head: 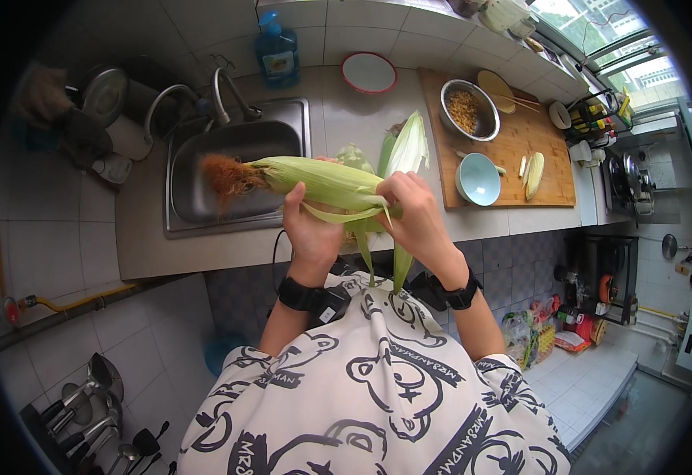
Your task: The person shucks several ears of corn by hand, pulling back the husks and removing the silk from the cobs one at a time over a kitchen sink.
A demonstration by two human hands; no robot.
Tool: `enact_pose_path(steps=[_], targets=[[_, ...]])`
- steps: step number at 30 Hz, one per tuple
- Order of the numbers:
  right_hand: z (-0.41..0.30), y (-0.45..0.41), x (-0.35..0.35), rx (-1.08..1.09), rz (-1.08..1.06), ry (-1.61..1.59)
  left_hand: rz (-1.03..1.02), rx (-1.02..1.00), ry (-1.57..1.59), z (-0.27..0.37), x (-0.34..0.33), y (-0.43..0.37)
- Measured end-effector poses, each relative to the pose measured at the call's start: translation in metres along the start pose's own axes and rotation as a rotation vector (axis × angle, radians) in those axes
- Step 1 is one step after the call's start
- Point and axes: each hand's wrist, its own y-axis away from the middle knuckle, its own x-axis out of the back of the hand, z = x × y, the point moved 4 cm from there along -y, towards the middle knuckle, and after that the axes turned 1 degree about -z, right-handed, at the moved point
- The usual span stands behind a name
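Observation:
An ear of corn in its green husk (322, 181) lies across both my hands, its brown silk end pointing left over the sink. My left hand (313, 228) supports it from below around the middle, thumb up along the side. At the stem end on the right, my right hand (411, 208) pinches the husk with bent fingers. Some husk leaves are peeled back and hang down towards my shirt. Behind the ear, loose pale husk (406, 145) and another green piece (353, 157) rest on the counter, partly hidden.
A steel sink (298, 113) with a tap (220, 95) is at left. On a wooden cutting board (521, 199) stand a steel bowl of kernels (463, 111) and a light blue bowl (478, 180), near a husked corn piece (534, 175). Behind are a red-rimmed white bowl (369, 72) and a blue pump bottle (278, 56).

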Motion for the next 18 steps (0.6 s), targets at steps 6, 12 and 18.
enact_pose_path(steps=[6,12,18], targets=[[-0.004,0.011,0.012,0.1,-0.035,-0.1,0.007,0.041,0.088,0.003,0.01,-0.003],[0.023,0.038,0.042,-0.011,-0.067,-0.202,0.081,0.039,0.165,0.01,0.01,-0.004],[0.036,0.051,0.051,0.03,0.008,0.064,0.079,0.077,0.199,0.003,0.015,-0.01]])
